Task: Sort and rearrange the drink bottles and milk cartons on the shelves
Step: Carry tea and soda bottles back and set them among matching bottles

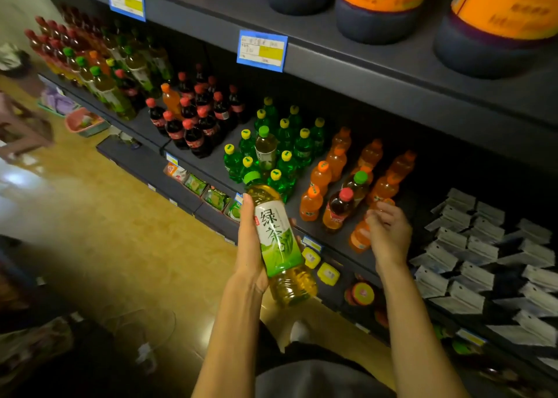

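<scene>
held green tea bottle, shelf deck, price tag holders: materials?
Green tea bottle: looks like clear plastic, ribbed base, glossy printed sleeve label, green plastic cap.
Shelf deck: probably dark matte painted metal; can't confirm.
Price tag holder: blue frame, likely plastic, paper insert.

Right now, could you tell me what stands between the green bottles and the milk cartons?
Head view: orange bottles, with a red-capped bottle and a green-capped bottle among them.
</scene>
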`<state>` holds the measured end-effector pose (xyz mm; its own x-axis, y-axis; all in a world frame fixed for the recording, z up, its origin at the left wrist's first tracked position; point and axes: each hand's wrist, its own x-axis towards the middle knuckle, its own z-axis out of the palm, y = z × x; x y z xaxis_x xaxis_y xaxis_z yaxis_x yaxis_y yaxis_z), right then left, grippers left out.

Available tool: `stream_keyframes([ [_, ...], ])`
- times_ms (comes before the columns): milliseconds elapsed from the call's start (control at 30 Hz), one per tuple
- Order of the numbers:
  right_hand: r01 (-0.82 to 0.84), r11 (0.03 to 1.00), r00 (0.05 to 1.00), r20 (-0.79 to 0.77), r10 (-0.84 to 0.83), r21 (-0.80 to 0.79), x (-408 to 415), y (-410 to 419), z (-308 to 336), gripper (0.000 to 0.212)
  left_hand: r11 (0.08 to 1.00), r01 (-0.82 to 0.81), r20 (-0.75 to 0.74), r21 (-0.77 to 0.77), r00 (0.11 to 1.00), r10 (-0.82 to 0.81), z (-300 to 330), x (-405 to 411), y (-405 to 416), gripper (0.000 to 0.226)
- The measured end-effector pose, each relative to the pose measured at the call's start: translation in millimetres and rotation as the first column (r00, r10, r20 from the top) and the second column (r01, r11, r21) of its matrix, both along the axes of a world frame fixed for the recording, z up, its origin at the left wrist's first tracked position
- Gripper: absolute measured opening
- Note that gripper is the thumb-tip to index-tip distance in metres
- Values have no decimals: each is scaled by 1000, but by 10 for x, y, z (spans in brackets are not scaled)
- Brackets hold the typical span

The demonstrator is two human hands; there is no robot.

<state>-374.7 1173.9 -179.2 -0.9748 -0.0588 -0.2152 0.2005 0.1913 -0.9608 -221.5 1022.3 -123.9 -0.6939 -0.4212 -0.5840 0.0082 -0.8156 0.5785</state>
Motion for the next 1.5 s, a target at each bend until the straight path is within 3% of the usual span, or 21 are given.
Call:
stream_keyframes([
  [200, -53, 992, 999, -8, 54, 111, -186, 37, -120, 30, 999, -25, 16, 31, 1000, 25, 0, -192, 64, 65],
  [767, -162, 960, 986, 0, 166, 227, -347, -235, -267, 44, 997, -36, 18, 61, 999, 35, -38, -377, -157, 65],
  [1000, -245, 913, 969, 66, 237, 326, -340, -469, -413, 53, 995, -89, 16, 42, 996, 88, -41, -353, -368, 64],
  [1167, -276, 824, 957, 66, 281, 495, -390, -548, -517, 67, 994, -106, 11, 25, 994, 106, -40, -353, -498, 65],
  [1300, -259, 789, 963, 84, 256, 558, -410, -558, -605, 62, 995, -96, 1, 27, 995, 96, -37, -329, -569, 63],
  [1500, -124, 876, 991, 16, 131, 467, -394, -709, -602, 43, 996, -77, 15, 36, 997, 77, -93, -259, -666, 65],
])
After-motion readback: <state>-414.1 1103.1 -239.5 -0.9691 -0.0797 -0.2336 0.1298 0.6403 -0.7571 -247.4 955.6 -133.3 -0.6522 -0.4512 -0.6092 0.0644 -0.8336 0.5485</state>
